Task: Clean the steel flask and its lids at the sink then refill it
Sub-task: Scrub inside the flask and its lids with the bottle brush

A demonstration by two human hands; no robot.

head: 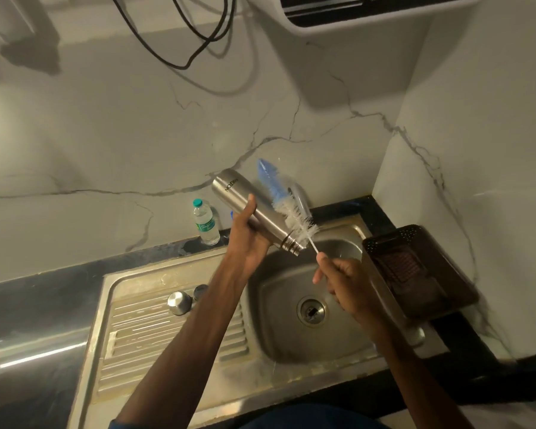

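Observation:
My left hand (248,233) grips the steel flask (245,196) round its middle, tilted with its open threaded mouth (291,245) pointing down toward the sink basin (279,329). My right hand (338,277) pinches the thin white handle of a bottle brush (288,205). Its white and blue bristles lie outside the flask, just beside the mouth. Two lids stand on the drainboard: a rounded steel cap (179,302) and a smaller dark inner lid (200,291).
A plastic water bottle (205,222) with a green cap stands on the dark counter behind the drainboard. A dark brown plastic basket (440,274) sits right of the basin. The tap (300,196) rises behind the brush. Black cables hang on the marble wall.

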